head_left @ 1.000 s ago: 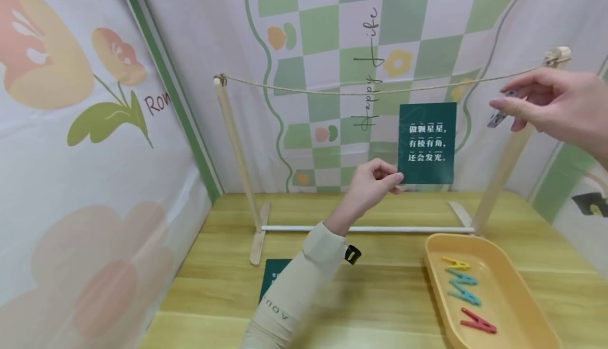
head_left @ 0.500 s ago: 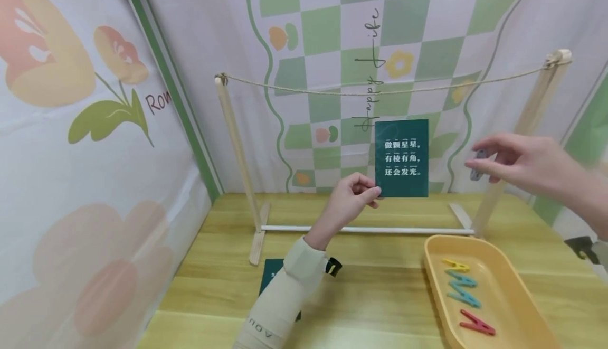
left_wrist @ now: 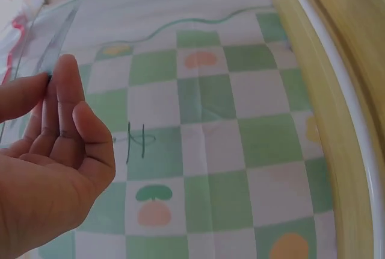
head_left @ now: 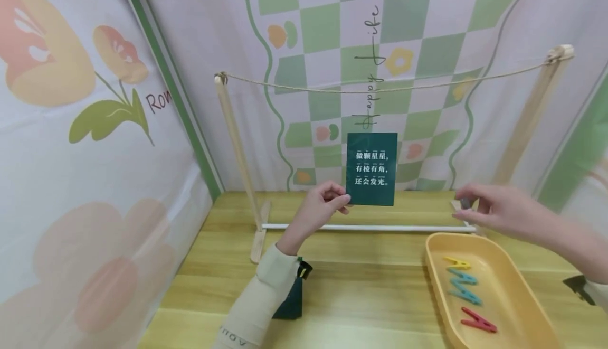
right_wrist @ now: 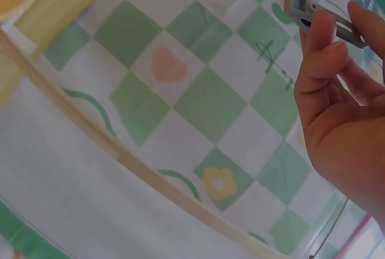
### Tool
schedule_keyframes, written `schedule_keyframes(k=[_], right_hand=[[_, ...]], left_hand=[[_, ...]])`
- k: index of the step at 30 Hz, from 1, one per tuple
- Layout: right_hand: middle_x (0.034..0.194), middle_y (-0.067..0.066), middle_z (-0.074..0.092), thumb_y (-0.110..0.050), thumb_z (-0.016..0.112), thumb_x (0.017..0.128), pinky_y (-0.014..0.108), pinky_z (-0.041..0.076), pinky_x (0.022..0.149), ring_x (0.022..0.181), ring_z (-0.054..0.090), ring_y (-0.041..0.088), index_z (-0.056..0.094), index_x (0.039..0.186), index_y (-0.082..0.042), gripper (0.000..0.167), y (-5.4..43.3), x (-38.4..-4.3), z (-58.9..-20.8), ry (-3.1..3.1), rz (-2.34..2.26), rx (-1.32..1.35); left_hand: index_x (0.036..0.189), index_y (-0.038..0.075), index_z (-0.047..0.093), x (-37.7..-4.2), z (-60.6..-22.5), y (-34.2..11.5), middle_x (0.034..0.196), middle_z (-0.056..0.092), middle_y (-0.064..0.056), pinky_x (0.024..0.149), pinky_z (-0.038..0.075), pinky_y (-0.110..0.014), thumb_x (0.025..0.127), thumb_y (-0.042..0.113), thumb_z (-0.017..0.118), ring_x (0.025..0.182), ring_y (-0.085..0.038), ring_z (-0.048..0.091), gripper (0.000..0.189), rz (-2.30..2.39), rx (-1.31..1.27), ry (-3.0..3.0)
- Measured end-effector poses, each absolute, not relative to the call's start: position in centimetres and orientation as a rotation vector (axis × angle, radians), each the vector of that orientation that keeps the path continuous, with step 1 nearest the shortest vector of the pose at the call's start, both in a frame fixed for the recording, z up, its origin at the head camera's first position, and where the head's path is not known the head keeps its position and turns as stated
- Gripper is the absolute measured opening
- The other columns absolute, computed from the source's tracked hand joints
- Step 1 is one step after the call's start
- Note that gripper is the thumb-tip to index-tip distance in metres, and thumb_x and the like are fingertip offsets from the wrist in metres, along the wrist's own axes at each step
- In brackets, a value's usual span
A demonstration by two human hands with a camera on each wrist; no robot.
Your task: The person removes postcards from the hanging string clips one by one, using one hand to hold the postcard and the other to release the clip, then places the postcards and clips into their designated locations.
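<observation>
My left hand [head_left: 317, 209] pinches a dark green card [head_left: 371, 193] by its lower left corner, between thumb and fingers. The card stands upright with white Chinese writing facing me, below the sagging string [head_left: 404, 89]. In the left wrist view only the thumb and fingers pressed together show, with a thin dark edge at their tips. Over to the right, my right hand [head_left: 510, 213] pinches a grey clothespin [right_wrist: 301, 9] between thumb and fingers, above the far end of the tray. Another dark green card [head_left: 292, 304] lies on the table, partly hidden under my left sleeve.
The string is tied between two wooden posts [head_left: 239, 148], joined low down by a white rod [head_left: 399, 228]. An orange tray [head_left: 527, 312] at the right holds a yellow clothespin [head_left: 457, 263], blue ones [head_left: 464, 288] and a red one [head_left: 478, 321]. A patterned cloth [head_left: 323, 32] hangs behind.
Both hands have moved down and to the left, carrying the card and the grey clothespin away from the string. More of the card lying on the table shows beside my sleeve.
</observation>
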State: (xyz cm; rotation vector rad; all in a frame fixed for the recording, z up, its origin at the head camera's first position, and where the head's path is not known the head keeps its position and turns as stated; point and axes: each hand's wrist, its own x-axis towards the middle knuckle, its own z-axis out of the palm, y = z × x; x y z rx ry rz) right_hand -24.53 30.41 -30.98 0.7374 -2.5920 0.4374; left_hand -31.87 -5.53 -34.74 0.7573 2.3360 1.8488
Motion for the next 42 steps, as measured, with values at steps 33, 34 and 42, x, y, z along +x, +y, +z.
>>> schedule_keyframes(k=[33, 34, 42], right_hand=[[0.071, -0.021, 0.049, -0.016, 0.079, 0.08, 0.008, 0.035, 0.034, 0.05, 0.041, -0.015, 0.052, 0.087, -0.02, 0.028, 30.9, -21.1, -42.2, -2.776, 0.747, 1.141], [0.071, -0.022, 0.049, -0.018, 0.081, 0.079, 0.008, 0.035, 0.036, 0.052, 0.041, -0.015, 0.052, 0.087, -0.02, 0.03, 30.8, -21.1, -42.5, -2.764, 0.708, 1.155], [0.072, -0.027, 0.046, -0.025, 0.081, 0.078, 0.015, 0.034, 0.052, 0.065, 0.042, -0.012, 0.052, 0.085, -0.023, 0.03, 30.2, -20.2, -43.9, -2.824, 0.62, 1.153]], left_hand=[[0.1, 0.006, 0.061, -30.7, -38.9, -17.1, 0.09, 0.074, -0.02, 0.054, 0.048, -0.024, 0.098, 0.02, 0.06, 0.073, -0.024, 0.074, 0.014, 1.481, 0.647, 2.459], [0.1, 0.005, 0.061, -30.7, -39.0, -17.5, 0.09, 0.075, -0.019, 0.053, 0.047, -0.023, 0.098, 0.018, 0.06, 0.073, -0.025, 0.074, 0.014, 1.48, 0.646, 2.441], [0.1, 0.003, 0.058, -30.1, -40.9, -19.5, 0.091, 0.075, -0.018, 0.053, 0.049, -0.025, 0.098, 0.02, 0.06, 0.072, -0.026, 0.074, 0.017, 1.436, 0.596, 2.36]])
